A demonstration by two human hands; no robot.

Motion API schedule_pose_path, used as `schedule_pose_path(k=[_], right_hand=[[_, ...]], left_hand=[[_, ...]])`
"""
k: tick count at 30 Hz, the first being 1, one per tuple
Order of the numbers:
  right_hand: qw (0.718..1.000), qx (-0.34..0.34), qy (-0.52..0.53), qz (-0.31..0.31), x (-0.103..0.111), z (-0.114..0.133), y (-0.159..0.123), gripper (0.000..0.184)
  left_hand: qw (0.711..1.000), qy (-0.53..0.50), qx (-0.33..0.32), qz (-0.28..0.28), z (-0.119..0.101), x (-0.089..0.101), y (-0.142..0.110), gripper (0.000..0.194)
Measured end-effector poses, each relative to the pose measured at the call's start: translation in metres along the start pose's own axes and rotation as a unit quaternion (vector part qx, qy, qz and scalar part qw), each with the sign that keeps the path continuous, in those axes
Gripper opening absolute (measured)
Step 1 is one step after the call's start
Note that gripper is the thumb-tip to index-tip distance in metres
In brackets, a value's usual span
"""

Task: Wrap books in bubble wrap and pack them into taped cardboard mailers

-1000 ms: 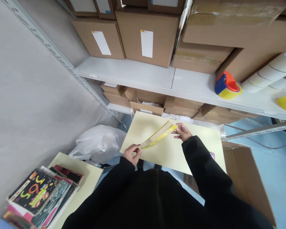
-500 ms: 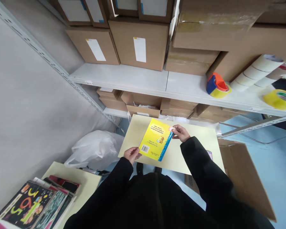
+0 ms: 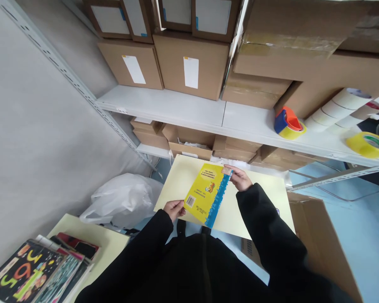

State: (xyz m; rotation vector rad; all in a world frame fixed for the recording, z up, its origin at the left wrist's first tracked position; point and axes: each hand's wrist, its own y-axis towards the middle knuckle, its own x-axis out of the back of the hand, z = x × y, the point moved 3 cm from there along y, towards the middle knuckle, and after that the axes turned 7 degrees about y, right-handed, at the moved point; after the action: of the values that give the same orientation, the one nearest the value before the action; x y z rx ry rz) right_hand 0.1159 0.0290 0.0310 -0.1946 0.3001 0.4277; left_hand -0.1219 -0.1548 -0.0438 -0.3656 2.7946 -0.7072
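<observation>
A yellow book (image 3: pixel 205 191) with a blue strip, a barcode and a small cartoon figure on its cover is held up between my two hands, tilted, above a pale yellow table (image 3: pixel 173 181). My left hand (image 3: pixel 175 208) pinches its lower left corner near the barcode. At the upper right corner, my right hand (image 3: pixel 239 177) grips the edge, fingers closed beside a small pinkish label. A phone (image 3: pixel 277 211) on the table is mostly hidden by my right sleeve.
Shelves (image 3: pixel 183 107) ahead carry cardboard boxes (image 3: pixel 191 63), a tape dispenser (image 3: pixel 289 122) and tape rolls (image 3: pixel 369 144). At left are a white plastic bag (image 3: pixel 123 198) and a side table with stacked books (image 3: pixel 28 269). An open carton (image 3: pixel 322 240) stands on the right.
The book has tilted, so its blue strip shows wider and its bottom corner sits lower in view. Both hands keep hold of it. The whole view has shifted slightly.
</observation>
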Motion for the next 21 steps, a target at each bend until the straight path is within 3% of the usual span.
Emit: schedule_pose_path(k=[4,9,13,16,21], right_hand=[[0.988,0.105,-0.102,0.055,-0.006,0.009,0.010,0.040],[0.976,0.108,-0.126,0.142,-0.015,0.010,0.020,0.042],[0.987,0.075,-0.094,0.105,-0.014,0.004,0.031,0.040],[0.991,0.056,-0.107,0.056,-0.014,0.005,0.035,0.039],[0.993,0.018,-0.117,0.032,-0.023,0.011,0.037,0.031]], left_hand=[[0.997,0.000,0.037,0.068,0.003,-0.006,0.000,0.043],[0.988,0.030,0.124,0.081,0.010,-0.012,0.002,0.046],[0.986,0.011,0.151,0.066,0.009,-0.011,0.002,0.047],[0.990,0.001,0.125,0.060,-0.001,-0.003,0.001,0.054],[0.994,0.074,-0.043,0.067,-0.037,0.006,-0.002,0.070]])
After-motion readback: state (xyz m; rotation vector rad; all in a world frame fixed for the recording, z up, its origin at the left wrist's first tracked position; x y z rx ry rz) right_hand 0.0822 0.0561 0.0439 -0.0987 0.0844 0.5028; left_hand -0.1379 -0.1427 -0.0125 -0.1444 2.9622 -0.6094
